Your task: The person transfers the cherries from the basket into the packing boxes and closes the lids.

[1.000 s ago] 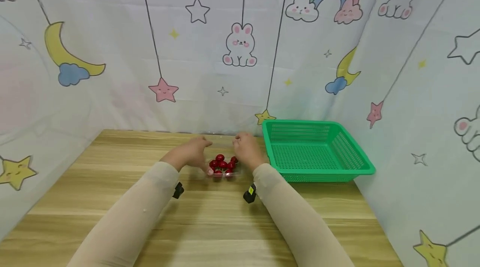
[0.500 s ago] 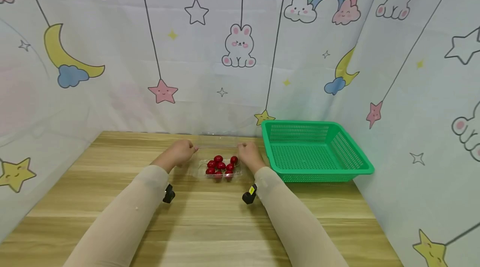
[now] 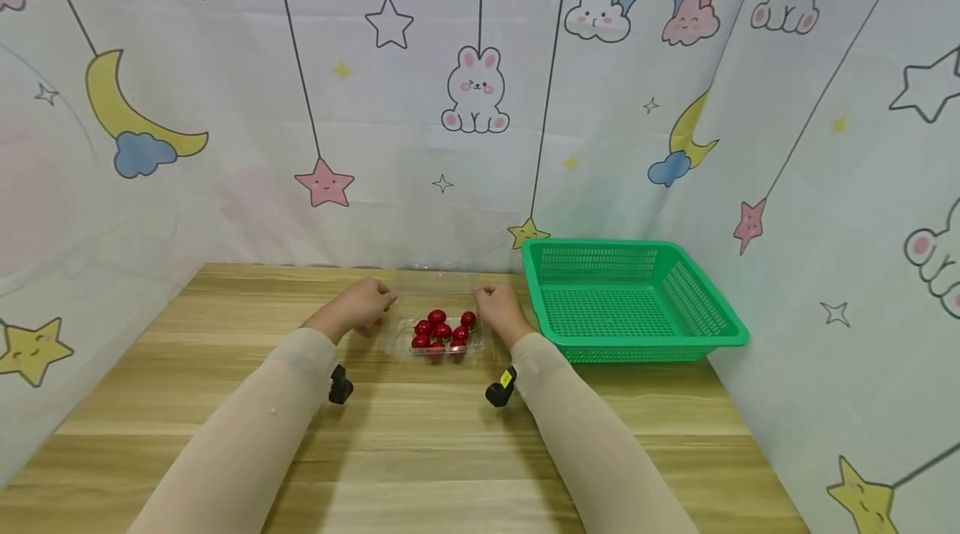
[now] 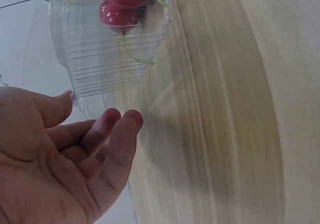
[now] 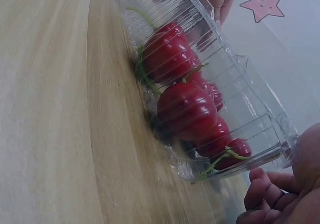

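Note:
A clear plastic clamshell box (image 3: pixel 401 344) holding several red cherries (image 3: pixel 441 331) with green stems stands on the table. Its clear lid (image 3: pixel 435 281) is raised at the back. My left hand (image 3: pixel 360 306) pinches the lid's left corner between thumb and index finger. In the left wrist view, the other fingers of that hand (image 4: pixel 75 159) curl loosely under the plastic. At the opposite corner my right hand (image 3: pixel 498 309) pinches the lid, its thumb at the plastic edge. The right wrist view shows the right hand (image 5: pixel 295 189) beside the ribbed box wall, cherries (image 5: pixel 187 111) close behind it.
A green plastic basket (image 3: pixel 637 344) with perforated walls stands close to the right of the box. The wooden table (image 3: pixel 420 451) meets a patterned cloth backdrop (image 3: pixel 405 217) at the back and another cloth side at right.
My left hand has moved left, away from the cherries to the lid's left corner, and now pinches it. My right hand has stayed nearly in place at the right corner.

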A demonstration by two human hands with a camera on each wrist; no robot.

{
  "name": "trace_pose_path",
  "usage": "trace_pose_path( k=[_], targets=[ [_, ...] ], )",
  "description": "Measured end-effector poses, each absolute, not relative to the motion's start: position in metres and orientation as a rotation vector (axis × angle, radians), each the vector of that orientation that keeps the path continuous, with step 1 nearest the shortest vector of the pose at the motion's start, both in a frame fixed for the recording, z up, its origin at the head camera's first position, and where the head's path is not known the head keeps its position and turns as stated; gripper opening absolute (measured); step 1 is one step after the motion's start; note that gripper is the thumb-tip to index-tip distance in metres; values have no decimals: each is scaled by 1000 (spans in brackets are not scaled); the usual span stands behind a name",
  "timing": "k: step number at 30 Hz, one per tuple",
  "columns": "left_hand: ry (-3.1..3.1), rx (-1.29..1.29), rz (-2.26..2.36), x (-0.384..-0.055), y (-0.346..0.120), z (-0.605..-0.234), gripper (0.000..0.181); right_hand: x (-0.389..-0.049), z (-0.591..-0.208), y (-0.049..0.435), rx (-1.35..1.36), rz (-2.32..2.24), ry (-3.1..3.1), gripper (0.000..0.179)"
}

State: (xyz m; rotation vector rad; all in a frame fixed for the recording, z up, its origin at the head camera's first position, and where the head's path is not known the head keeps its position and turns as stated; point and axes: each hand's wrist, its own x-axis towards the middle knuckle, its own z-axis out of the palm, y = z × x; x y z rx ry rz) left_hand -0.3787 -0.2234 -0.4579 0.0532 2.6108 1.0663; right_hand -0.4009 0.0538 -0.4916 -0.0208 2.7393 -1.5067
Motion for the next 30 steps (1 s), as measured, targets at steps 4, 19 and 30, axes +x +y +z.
trace_pose_path(
  k=[4,19,30],
  targets=[
    [2595,45,1112,-378,-224,-458,50,-402,-491,53,4,-1522,2739,40],
    [2527,30,1388,-371,-223,-454,63,-399,-494,55,14,-1638,2717,41],
    [2400,37,1456,-368,-230,-442,77,-392,-492,57,24,-1843,2728,16]
  ],
)
